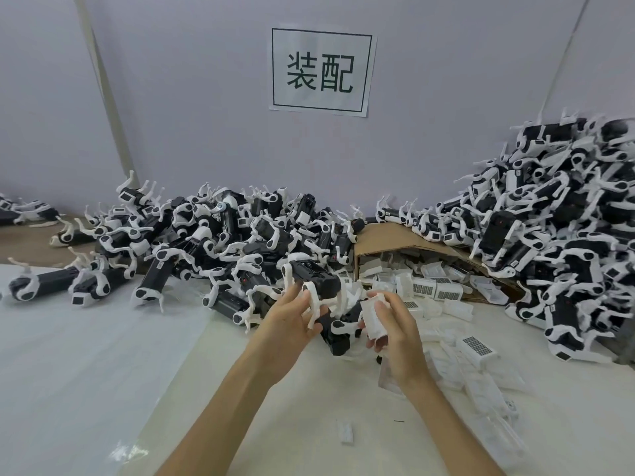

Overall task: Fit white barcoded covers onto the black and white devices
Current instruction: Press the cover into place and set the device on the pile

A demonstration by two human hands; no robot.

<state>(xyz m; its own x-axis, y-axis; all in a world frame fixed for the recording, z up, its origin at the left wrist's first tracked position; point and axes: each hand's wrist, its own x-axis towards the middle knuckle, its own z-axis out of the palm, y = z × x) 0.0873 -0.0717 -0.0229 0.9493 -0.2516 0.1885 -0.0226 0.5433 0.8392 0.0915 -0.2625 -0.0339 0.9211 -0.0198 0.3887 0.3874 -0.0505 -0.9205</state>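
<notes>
My left hand [292,324] grips a black and white device [323,286] by its white legs, just above the table at the centre. Beside it, my right hand [395,334] holds a white cover [372,319] between thumb and fingers, its blank side towards me, close to the device. A second device [338,333] lies on the table under both hands. Several loose white barcoded covers [476,347] lie scattered to the right of my hands.
A large heap of devices [220,242] fills the back centre, and a taller heap [563,242] rises at the right. A tipped cardboard box [385,237] spills covers between them. A paper sign [321,72] hangs on the wall. White sheeting [86,355] covers the near left table.
</notes>
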